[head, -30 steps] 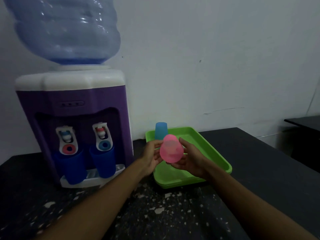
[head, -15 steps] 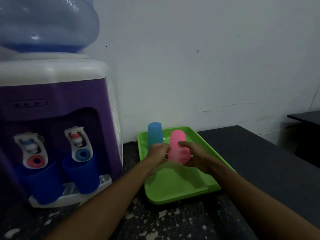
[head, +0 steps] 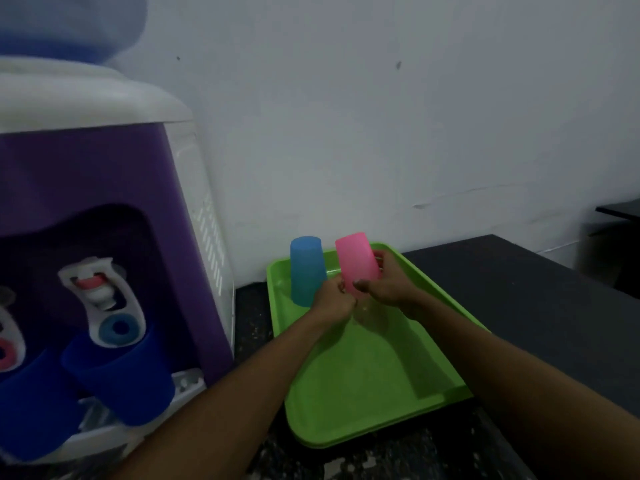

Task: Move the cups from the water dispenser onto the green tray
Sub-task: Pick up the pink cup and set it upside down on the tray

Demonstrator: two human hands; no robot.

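A pink cup stands upside down at the back of the green tray, gripped near its rim by my left hand and my right hand. Just left of it a light blue cup also stands upside down on the tray. The purple and white water dispenser fills the left side. Two dark blue cups sit on its drip ledge: one under the blue tap, the other under the red tap at the frame's left edge.
The tray and dispenser rest on a dark speckled counter against a white wall. A large water bottle tops the dispenser. A dark table edge shows at far right.
Both hands carried the pink cup from mid-air down and back onto the tray, beside the light blue cup. The view moved closer and to the right.
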